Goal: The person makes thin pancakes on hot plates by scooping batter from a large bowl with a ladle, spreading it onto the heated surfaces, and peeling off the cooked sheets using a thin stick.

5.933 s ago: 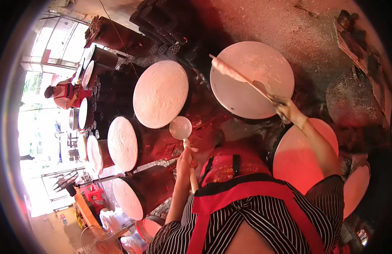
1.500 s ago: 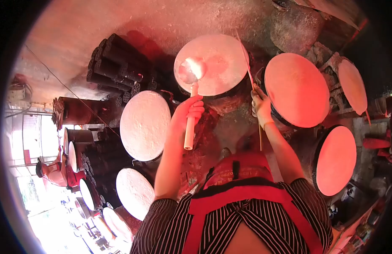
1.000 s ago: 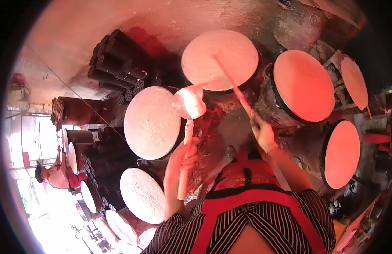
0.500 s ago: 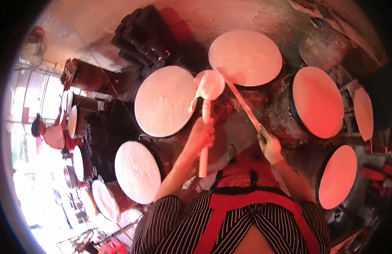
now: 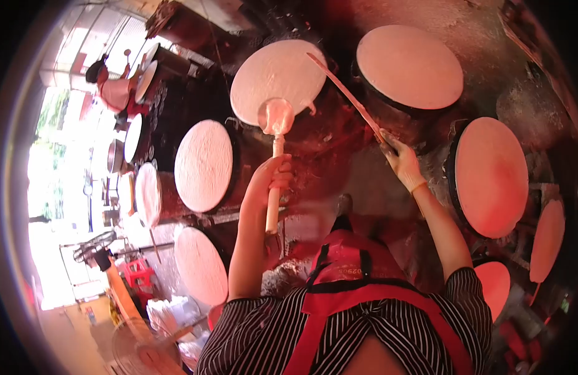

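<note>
My left hand (image 5: 273,175) is closed around the pale handle of a ladle (image 5: 277,117). The ladle's rounded bowl, coated with pale liquid, overlaps the near rim of a large round griddle (image 5: 273,75) with a pale, slightly rippled top. From that rim hangs a small pale drip (image 5: 312,108). Gripped in my right hand (image 5: 402,164) is a long thin flat stick (image 5: 348,97). Its tip reaches the right edge of the same griddle; whether it touches cannot be made out. A second pale round top (image 5: 410,65) lies beyond the stick, to the right.
More pale round tops ring me: one at the left (image 5: 203,165), one lower left (image 5: 201,265), one at the right (image 5: 492,178). At the far left a person (image 5: 114,90) works by another round top. A fan (image 5: 139,350) and a red stool (image 5: 139,275) stand lower left.
My view has turned left, so the round tops sit further right. The ladle has gone from beside the griddle's right edge to its near rim. Both hands keep their tools.
</note>
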### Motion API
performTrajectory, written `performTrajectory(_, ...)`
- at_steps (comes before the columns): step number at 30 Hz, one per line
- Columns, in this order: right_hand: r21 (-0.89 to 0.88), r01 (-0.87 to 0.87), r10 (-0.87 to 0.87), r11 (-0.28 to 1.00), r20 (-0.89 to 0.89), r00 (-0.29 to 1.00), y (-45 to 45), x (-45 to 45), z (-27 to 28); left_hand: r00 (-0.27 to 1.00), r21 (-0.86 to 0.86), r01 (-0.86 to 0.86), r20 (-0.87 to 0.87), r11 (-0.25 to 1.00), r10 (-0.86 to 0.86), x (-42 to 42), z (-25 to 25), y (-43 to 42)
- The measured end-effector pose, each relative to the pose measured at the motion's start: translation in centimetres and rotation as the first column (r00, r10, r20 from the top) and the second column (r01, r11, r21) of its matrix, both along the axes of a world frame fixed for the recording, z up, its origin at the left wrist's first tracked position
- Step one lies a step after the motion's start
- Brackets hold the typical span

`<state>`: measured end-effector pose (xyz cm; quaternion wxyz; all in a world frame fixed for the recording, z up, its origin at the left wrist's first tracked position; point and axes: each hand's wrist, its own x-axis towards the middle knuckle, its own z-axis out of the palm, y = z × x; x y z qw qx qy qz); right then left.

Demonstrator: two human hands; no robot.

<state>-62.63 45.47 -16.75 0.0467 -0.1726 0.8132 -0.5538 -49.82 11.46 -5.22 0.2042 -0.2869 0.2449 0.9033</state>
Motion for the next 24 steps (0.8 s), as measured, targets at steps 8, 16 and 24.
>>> performTrajectory(8, 0.617, 0.077, 0.134, 0.783, -0.287, 0.948, 3.0, 8.7, -4.3, 0.966, 0.007, 0.054, 0.253, 0.999, -0.054, -1.7, -19.3, -0.2)
performTrajectory(16, 0.717, 0.131, 0.039, 0.685, -0.215, 0.976, 7.8, 22.8, -3.2, 0.950, 0.408, -0.017, 0.291, 0.913, -0.112, -8.2, -25.8, 0.5)
performTrajectory(24, 0.035, 0.136, -0.135, 0.990, 0.494, 0.859, 3.9, 18.8, -2.2, 0.965, 0.259, -0.033, 0.259, 0.965, -0.037, -8.9, -23.9, 0.0)
